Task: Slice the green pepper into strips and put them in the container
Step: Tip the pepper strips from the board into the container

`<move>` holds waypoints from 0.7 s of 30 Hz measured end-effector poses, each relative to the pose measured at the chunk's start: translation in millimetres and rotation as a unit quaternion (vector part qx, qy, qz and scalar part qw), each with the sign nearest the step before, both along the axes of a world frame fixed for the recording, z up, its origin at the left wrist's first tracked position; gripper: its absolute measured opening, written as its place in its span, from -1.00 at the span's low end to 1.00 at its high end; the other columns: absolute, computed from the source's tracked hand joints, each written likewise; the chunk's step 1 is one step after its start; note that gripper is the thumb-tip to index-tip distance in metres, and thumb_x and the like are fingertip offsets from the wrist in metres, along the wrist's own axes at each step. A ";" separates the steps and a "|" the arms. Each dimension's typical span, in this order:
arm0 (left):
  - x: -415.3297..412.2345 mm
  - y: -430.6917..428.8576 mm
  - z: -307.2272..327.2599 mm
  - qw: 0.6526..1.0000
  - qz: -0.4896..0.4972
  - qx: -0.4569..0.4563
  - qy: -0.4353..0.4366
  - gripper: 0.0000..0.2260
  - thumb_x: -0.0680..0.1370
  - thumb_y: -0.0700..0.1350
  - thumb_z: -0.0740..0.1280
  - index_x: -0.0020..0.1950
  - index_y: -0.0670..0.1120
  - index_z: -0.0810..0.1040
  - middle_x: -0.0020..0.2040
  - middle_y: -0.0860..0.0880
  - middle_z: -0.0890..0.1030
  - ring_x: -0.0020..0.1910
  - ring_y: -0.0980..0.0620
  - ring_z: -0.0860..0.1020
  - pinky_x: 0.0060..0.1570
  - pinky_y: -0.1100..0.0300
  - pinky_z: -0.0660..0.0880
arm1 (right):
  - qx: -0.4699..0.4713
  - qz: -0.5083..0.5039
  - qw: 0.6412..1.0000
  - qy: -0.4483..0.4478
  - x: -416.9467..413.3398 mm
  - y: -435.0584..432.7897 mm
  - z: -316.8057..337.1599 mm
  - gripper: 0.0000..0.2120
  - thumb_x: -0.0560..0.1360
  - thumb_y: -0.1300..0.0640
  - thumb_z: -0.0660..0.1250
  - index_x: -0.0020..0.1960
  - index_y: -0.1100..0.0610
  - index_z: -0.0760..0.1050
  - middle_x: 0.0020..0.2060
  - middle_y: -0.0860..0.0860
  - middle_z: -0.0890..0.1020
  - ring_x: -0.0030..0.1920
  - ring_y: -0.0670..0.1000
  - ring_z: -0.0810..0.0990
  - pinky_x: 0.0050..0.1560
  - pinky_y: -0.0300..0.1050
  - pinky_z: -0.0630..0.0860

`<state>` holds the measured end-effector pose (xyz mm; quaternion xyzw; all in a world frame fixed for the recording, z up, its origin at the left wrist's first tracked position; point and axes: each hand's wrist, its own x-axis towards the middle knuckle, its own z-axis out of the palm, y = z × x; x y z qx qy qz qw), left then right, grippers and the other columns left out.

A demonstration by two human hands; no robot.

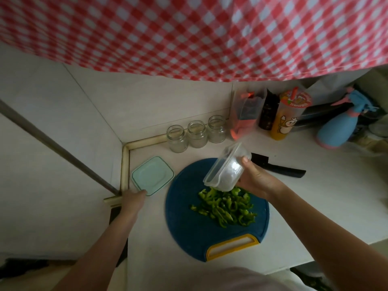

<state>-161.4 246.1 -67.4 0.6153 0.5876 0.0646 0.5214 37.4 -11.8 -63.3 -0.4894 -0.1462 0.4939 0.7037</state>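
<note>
The green pepper strips (pixel 225 206) are short, bright green and a little curled. They lie in one loose heap on the right half of the round blue cutting board (pixel 189 227). The board lies on a pale table (pixel 315 196), and a red-and-white checked cloth (pixel 189 28) hangs behind it. Left of the board, the left grip (pixel 134 199) is at a pale green lid (pixel 152 175); how its fingers lie I cannot tell. Over the board's far side, the right grip (pixel 255 179) holds the clear container (pixel 227 168) tilted, with its mouth just above the far edge of the heap.

Tilted container (pixel 227 169) above pepper strips (pixel 225 206)
</note>
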 end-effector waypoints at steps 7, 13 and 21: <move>35.9 -46.4 29.5 0.982 -0.171 -0.073 -0.040 -0.72 0.57 0.05 0.26 0.10 -0.15 0.49 0.04 -0.16 0.58 0.10 -0.15 0.56 0.10 -0.02 0.51 | 0.037 0.008 0.999 0.000 -2.0 -11.0 7.3 0.06 0.18 -0.25 0.57 0.50 0.04 0.12 0.41 0.23 0.31 0.40 0.21 0.35 0.42 0.25 0.25; 78.2 -110.7 41.3 0.896 -0.238 -0.346 -0.143 -0.67 0.53 -0.08 0.31 0.21 -0.25 0.50 -0.10 -0.16 0.66 -0.17 -0.02 0.65 -0.27 0.18 0.60 | -0.026 0.035 0.994 -0.099 2.5 -34.2 25.8 0.09 0.15 -0.29 0.56 0.50 -0.10 0.06 0.41 0.08 0.32 0.40 0.13 0.35 0.37 0.18 0.35; 103.4 -132.1 25.4 0.941 -0.315 -0.039 -0.119 -0.75 0.54 -0.14 0.33 0.21 -0.13 0.49 0.00 -0.07 0.62 -0.11 0.02 0.65 -0.26 0.23 0.58 | -0.167 -0.014 0.979 -0.114 19.3 -67.7 30.2 -0.61 0.57 0.08 0.26 0.39 0.01 0.36 0.19 0.10 0.58 0.18 0.15 0.58 0.24 0.14 0.49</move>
